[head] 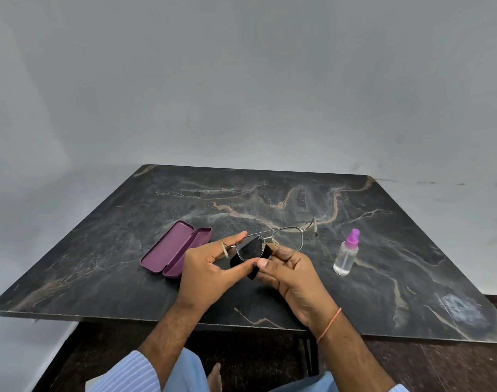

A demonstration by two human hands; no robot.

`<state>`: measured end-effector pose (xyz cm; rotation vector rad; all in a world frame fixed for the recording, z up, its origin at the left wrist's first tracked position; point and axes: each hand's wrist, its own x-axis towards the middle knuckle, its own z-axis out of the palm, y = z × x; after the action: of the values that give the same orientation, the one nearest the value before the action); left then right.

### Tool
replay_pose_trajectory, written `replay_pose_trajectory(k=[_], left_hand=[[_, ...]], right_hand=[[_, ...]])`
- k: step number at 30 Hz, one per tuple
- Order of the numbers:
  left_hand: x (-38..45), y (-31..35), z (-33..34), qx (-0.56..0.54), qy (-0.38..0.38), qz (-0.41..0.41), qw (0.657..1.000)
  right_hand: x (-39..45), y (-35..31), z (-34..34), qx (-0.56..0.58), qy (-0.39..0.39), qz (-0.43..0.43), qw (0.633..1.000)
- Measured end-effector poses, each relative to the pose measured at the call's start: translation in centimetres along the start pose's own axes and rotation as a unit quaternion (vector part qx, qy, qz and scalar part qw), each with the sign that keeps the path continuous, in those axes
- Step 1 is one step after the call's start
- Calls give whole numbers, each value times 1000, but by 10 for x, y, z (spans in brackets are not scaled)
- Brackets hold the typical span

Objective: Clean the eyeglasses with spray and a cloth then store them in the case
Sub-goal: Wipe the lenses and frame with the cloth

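Hovering just above the table, near its front edge & roughly centre, the eyeglasses sit between both hands, temples unfolded, pointing away from the person. Left hand pinches the frame's left lens rim, thumb on the lower edge, index finger on top near the hinge. Right hand has its fingers curled round a black cloth, thumb pressing it on the near side; the cloth is wrapped behind the left lens, which looks dark bc of it. Right lens is uncovered, table pattern showing thru. An orange thread band circles the right wrist.

Left of the hands, close by, lies the purple case, lid open, flat on the table. Right of the hands stands the spray bottle, upright, clear body w/ purple nozzle, apart from the glasses. Pale wall beyond the table's far edge.
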<state>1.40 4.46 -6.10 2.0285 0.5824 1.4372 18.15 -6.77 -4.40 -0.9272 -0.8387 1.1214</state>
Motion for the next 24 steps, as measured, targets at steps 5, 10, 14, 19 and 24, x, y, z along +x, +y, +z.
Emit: replay_pose_trajectory(k=[5,10,14,19,24], left_hand=[[0,0,1,-37,15,-46,998],[1,-1,-1,-48,38,-60,996],[1,-3,0,-26,34,-55,998],[0,-3,0,-11,4,-36,999],[-2,-5,0,25,-14,-6,1000]], right_hand=[[3,5,-1,32,67,-10,997],[8,-1,-5,104,144,-14,984],[8,-4,-12,197,178,-30,964],[4,-4,-14,206,188,-44,959],[3,-6,-8,160,179,-43,970]])
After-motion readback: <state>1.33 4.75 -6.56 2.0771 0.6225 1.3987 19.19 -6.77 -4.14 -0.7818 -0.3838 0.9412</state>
